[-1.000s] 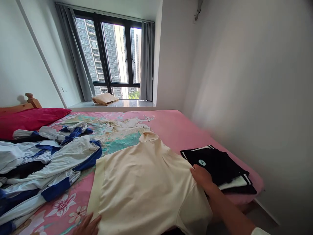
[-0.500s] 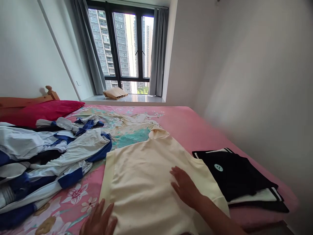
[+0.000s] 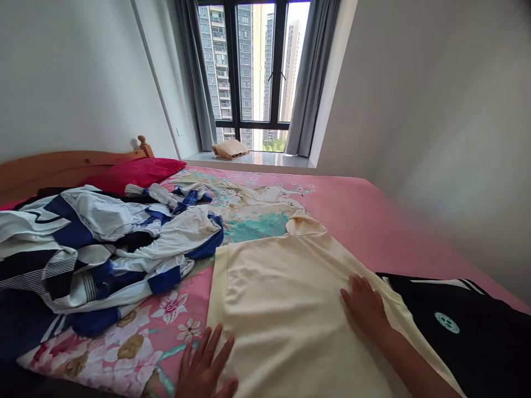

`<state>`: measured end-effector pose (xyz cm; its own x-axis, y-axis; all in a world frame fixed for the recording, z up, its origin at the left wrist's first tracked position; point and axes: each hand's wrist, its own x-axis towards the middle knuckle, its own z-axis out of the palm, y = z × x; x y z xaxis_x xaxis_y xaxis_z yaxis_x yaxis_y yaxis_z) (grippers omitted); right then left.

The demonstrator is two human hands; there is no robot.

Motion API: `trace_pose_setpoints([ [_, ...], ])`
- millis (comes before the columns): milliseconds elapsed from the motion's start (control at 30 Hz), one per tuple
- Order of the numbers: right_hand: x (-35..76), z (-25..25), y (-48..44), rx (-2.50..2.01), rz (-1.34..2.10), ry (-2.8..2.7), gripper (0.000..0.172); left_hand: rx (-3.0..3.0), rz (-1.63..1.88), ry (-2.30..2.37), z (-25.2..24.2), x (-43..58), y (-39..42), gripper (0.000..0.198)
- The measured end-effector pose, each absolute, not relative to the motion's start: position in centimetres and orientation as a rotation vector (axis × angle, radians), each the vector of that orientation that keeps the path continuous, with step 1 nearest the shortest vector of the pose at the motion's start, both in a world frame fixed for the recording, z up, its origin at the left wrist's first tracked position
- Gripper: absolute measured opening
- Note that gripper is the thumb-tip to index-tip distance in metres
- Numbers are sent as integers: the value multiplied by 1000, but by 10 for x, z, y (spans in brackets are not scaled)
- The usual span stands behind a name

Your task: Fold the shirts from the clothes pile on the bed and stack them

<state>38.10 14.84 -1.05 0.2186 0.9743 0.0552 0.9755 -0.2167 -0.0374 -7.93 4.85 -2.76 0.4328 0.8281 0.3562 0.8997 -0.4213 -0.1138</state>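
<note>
A cream-coloured shirt (image 3: 286, 298) with a collar lies spread on the bed, its collar end pointing away from me. My right hand (image 3: 365, 307) rests flat on the upper right part of the shirt, fingers stretched out. At the shirt's lower left edge, my left hand (image 3: 206, 365) lies with its fingers spread, partly over the cloth and partly over the bedsheet. Neither hand grips anything. The near end of the shirt runs out of the picture.
Left of the shirt lies a heap of white, blue and black clothes (image 3: 166, 243). A folded black garment (image 3: 418, 309) with a round badge is on the right. Behind are a red pillow (image 3: 136, 174), a wooden headboard (image 3: 62, 163), and a tan folded item (image 3: 230, 148) on the windowsill (image 3: 269, 159).
The view has turned left, so everything sits further right in the picture. My right hand has slid towards the shirt's right side; my left hand stays by the left edge, fingers more spread.
</note>
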Motion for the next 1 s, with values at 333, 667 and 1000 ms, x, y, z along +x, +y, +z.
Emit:
trace_pose_setpoints([
  [333, 330, -58, 151, -1888, -176, -2031, 54, -2083, -911, -2660, 2, -84, 88, 50],
  [667, 332, -66, 152, -1773, -220, -1981, 50, -2227, -1152, -2655, 17, -74, 99, 29],
  [1000, 293, -26, 164, -2147, 131, -1788, 51, -2215, -1109, -2407, 7, -77, 123, 36],
])
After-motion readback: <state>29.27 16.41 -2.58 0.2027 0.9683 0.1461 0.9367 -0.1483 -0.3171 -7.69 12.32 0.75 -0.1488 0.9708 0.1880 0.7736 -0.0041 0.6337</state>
